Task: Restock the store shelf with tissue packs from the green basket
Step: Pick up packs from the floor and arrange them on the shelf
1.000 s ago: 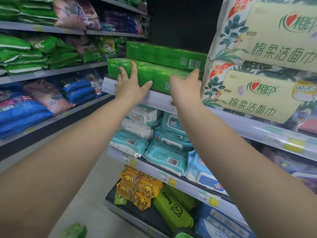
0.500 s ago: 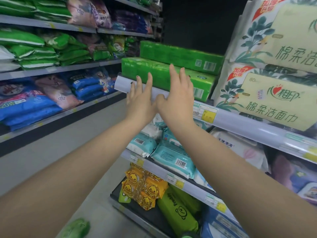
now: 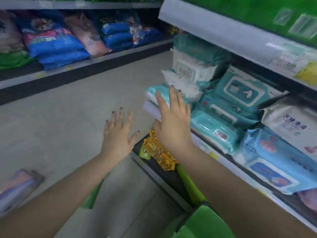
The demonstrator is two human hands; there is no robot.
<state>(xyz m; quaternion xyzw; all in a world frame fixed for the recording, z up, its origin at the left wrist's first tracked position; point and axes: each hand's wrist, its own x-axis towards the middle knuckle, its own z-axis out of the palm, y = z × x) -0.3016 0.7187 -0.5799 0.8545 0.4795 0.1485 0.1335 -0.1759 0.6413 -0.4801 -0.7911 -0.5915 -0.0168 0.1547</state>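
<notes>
Above floor | left hand (image 3: 118, 134), right hand (image 3: 173, 124): fingers spread, empty | tissue packs (image 3: 267, 12): green, blurred

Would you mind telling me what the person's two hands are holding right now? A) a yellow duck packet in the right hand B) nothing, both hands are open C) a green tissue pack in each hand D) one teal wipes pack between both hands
B: the left hand and right hand both show spread, straight fingers with nothing in them.
</notes>
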